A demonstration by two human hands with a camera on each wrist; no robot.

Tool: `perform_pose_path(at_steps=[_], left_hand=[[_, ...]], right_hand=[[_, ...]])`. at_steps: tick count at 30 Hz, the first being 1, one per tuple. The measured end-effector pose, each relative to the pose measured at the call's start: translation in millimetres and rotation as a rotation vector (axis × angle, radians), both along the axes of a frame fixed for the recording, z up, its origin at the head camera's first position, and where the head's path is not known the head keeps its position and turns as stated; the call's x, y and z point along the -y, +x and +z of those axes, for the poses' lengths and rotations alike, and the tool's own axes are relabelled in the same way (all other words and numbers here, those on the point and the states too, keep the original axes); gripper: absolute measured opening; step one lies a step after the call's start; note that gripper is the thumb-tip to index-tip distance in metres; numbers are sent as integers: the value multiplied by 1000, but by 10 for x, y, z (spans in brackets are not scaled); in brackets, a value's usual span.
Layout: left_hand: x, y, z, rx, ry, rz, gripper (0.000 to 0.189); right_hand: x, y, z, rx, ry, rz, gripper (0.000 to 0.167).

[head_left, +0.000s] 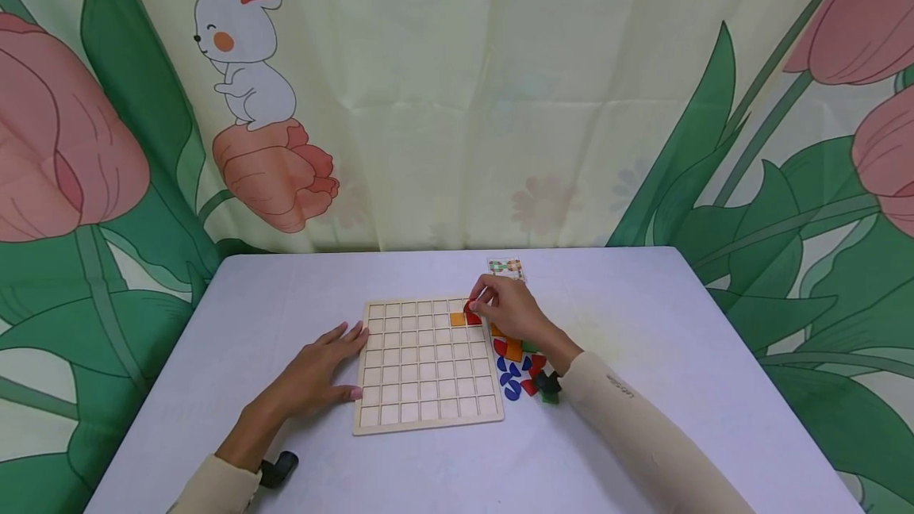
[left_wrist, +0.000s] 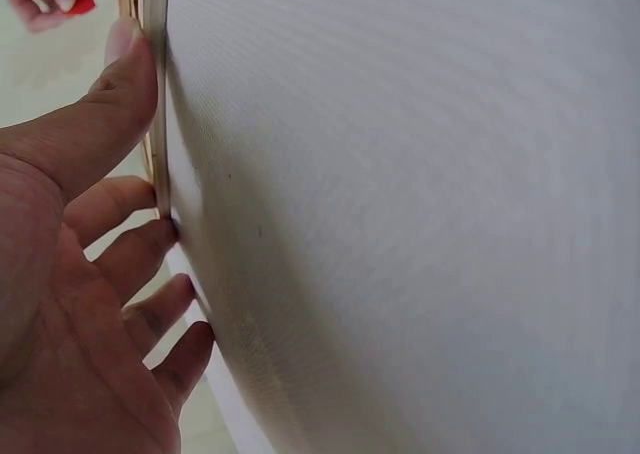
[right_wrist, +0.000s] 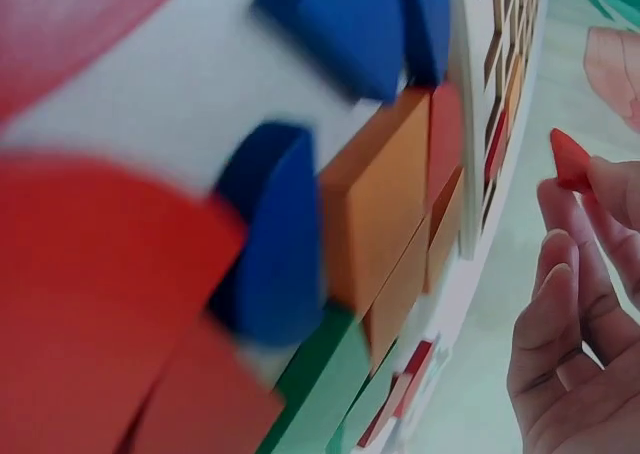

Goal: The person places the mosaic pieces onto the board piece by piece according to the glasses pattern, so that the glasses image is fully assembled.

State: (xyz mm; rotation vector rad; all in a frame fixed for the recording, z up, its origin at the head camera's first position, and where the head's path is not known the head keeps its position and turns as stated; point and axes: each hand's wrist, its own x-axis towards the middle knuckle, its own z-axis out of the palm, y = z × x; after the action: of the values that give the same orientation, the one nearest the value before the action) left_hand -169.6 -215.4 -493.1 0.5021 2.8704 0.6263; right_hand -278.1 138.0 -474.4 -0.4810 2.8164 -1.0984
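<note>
A wooden grid board (head_left: 428,371) lies on the table, slightly turned. My left hand (head_left: 321,367) rests along its left edge, fingers spread; in the left wrist view, thumb and fingertips touch the wooden rim. Between thumb and fingertips, my right hand (head_left: 514,309) pinches a small red block (right_wrist: 569,159) with a pointed tip, over the board's upper right corner. An orange square block (head_left: 457,319) fills a cell there. Beside it, under the pinched block, a red block (head_left: 474,320) sits in the neighbouring cell, partly hidden by the right hand.
Loose blue blocks (head_left: 512,389), red, orange and green ones lie right of the board, partly under the right forearm. A patterned card (head_left: 506,266) lies behind the right hand. A printed curtain (head_left: 428,101) hangs behind the white table (head_left: 607,458).
</note>
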Motion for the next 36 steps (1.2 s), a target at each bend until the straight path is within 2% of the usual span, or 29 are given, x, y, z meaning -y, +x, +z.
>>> perform_pose_path(at_steps=[10, 19, 26, 36], left_hand=[[2, -24, -19, 8, 2, 3, 102], [8, -33, -29, 0, 6, -5, 102], [21, -32, -31, -12, 14, -19, 100], [22, -19, -28, -3, 6, -7, 101]], right_hand=[[183, -8, -27, -1, 3, 91, 7], [340, -24, -34, 7, 52, 149, 7], [448, -27, -29, -6, 121, 124, 9], [511, -42, -24, 4, 206, 96, 5]])
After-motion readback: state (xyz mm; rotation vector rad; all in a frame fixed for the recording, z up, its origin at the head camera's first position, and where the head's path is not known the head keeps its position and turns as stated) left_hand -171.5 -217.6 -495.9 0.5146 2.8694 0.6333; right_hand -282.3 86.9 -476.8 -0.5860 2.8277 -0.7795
